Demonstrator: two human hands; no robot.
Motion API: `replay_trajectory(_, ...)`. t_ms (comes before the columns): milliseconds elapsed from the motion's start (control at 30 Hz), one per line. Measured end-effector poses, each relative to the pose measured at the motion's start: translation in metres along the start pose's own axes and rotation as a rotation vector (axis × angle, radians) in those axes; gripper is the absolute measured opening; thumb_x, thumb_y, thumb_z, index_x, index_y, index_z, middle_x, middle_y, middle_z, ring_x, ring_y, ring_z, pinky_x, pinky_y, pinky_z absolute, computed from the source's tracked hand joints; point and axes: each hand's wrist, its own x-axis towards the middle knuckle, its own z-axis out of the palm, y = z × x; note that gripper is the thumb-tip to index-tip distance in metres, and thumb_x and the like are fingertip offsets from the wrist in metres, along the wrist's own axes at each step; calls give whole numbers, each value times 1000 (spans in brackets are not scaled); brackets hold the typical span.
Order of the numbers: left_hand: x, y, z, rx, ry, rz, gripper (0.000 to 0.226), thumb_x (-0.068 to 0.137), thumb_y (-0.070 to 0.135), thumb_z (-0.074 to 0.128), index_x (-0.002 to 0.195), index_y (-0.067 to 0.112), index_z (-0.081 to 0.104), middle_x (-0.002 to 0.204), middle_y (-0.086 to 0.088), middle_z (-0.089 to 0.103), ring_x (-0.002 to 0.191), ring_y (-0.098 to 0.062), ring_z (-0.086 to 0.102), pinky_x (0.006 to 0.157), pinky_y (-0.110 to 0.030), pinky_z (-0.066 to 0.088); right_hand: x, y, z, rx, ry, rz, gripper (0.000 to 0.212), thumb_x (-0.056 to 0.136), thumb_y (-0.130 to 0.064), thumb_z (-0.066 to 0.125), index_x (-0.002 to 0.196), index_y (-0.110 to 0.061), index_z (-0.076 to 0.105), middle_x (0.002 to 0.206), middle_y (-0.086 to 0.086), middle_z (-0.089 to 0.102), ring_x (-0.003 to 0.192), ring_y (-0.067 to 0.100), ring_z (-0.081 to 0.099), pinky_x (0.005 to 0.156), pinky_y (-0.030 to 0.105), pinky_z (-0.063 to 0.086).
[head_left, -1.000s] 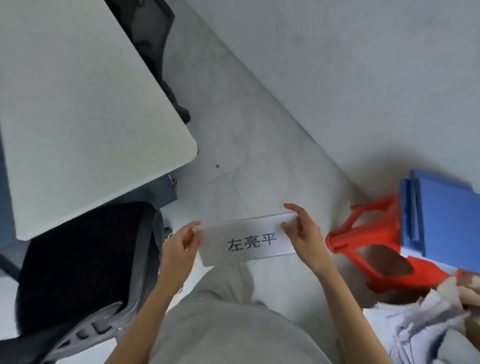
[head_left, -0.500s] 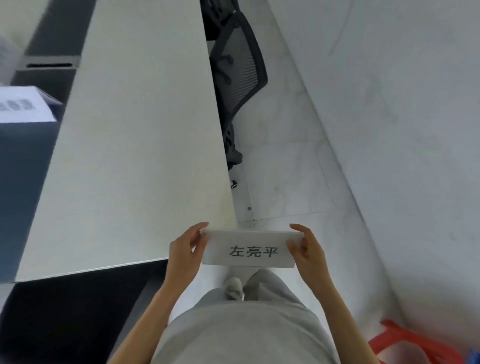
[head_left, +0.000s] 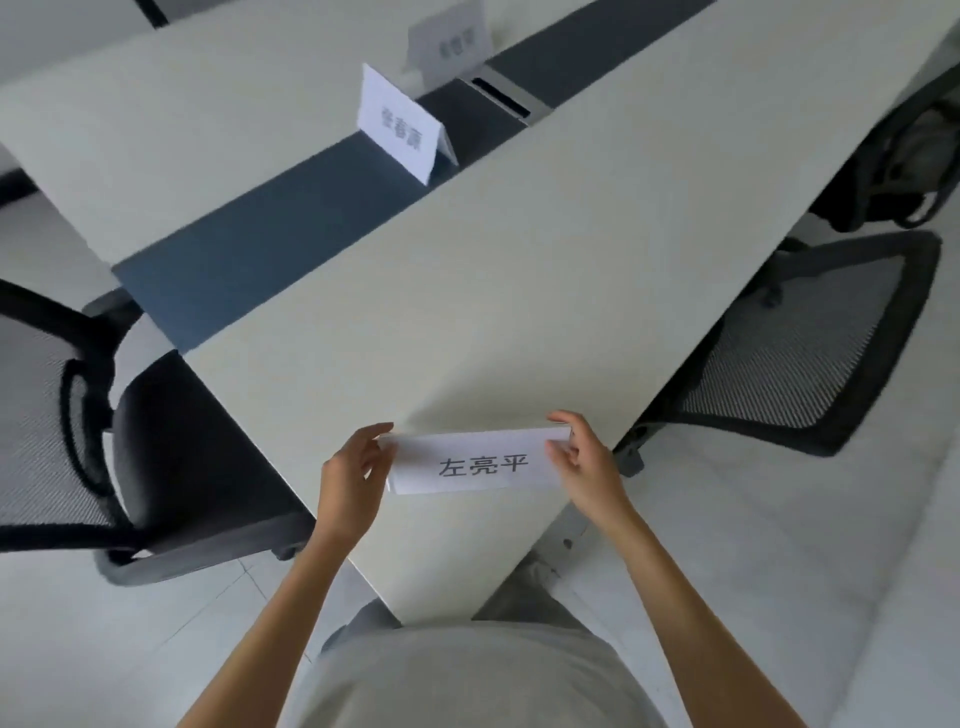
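Pinching name card (head_left: 470, 462) at both ends with left hand (head_left: 349, 480) and right hand (head_left: 587, 470) above table (head_left: 519, 286); not yet placed near 1 other card (head_left: 400, 127) standing farther along, perhaps a blurred 2nd card (head_left: 451, 49).

A meeting room: long pale tables (head_left: 519, 270), mesh office chairs (head_left: 789, 343), folded name cards (head_left: 400, 127).

Folded white name card (head_left: 470, 463), printed, level

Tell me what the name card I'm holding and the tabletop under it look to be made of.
Name card: thin white paper, matte; it shows a fold along the top edge and black printed characters. Tabletop: probably laminate or coated board, smooth, pale and even; no grain shows.
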Motion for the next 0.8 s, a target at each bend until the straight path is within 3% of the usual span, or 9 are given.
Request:
replay_trajectory(133, 4, 15, 21, -25, 176, -109, 26, 90, 15, 49, 114, 8, 57, 93, -8, 65, 85, -17, 57, 67, -10, 37, 65, -5, -19, -59, -181, -105, 26, 92, -13, 48, 118, -13, 48, 96, 8, 61, 88, 24, 60, 62, 21, 40)
replay_trajectory(233, 4, 20, 29, -45, 265, -163, 26, 90, 12, 49, 114, 6, 57, 91, -10, 65, 84, -18, 57, 62, -2, 37, 97, -15, -22, -111, -267, -184, 25, 91, -13, 48, 116, -12, 48, 81, 2, 56, 72, 15, 55, 56, 13, 37)
replay_trajectory(367, 3, 21, 32, -83, 338, -205, 24, 88, 11, 52, 111, 6, 58, 87, -9, 64, 80, -18, 58, 60, 3, 37, 121, -19, -17, -151, -328, -230, 22, 90, -15, 50, 112, -16, 50, 73, 13, 51, 62, 23, 45, 59, 28, 37)
replay_trajectory(500, 8, 15, 27, -81, 338, -223, 21, 83, 12, 61, 104, 9, 61, 79, -8, 63, 71, -12, 59, 60, 0, 39, 129, -20, -16, -181, -332, -264, 30, 89, -16, 54, 119, -14, 51, 66, 1, 44, 59, 17, 42, 60, 22, 36)
replay_trajectory(567, 9, 10, 25, -90, 314, -223, 21, 82, 17, 62, 103, 13, 62, 84, -7, 63, 78, -19, 61, 70, -7, 45, 132, -20, -20, -224, -312, -321, 37, 87, -17, 58, 123, -14, 52, 72, 2, 46, 72, 19, 50, 68, 19, 35)
replay_trajectory(667, 13, 1, 21, 30, 286, -171, 23, 83, 23, 61, 106, 20, 65, 101, -4, 54, 98, -21, 53, 90, -31, 43, 140, -18, -22, -285, -300, -380, 32, 83, -17, 63, 114, -8, 60, 113, 15, 58, 115, 30, 49, 92, 21, 29)
replay_trajectory(733, 16, 1, 17, 55, 277, -119, 22, 83, 23, 61, 104, 19, 66, 115, 0, 52, 108, -15, 47, 92, -27, 36, 140, -21, -24, -252, -318, -344, 29, 83, -14, 63, 111, -6, 61, 132, 14, 50, 130, 23, 40, 97, 16, 25)
replay_trajectory(800, 21, 5, 12, 23, 259, -90, 21, 84, 21, 60, 104, 17, 66, 123, 7, 52, 113, -8, 46, 94, -21, 32, 140, -22, -25, -203, -334, -319, 28, 84, -12, 62, 111, -5, 60, 135, 7, 49, 129, 12, 39, 94, 3, 25)
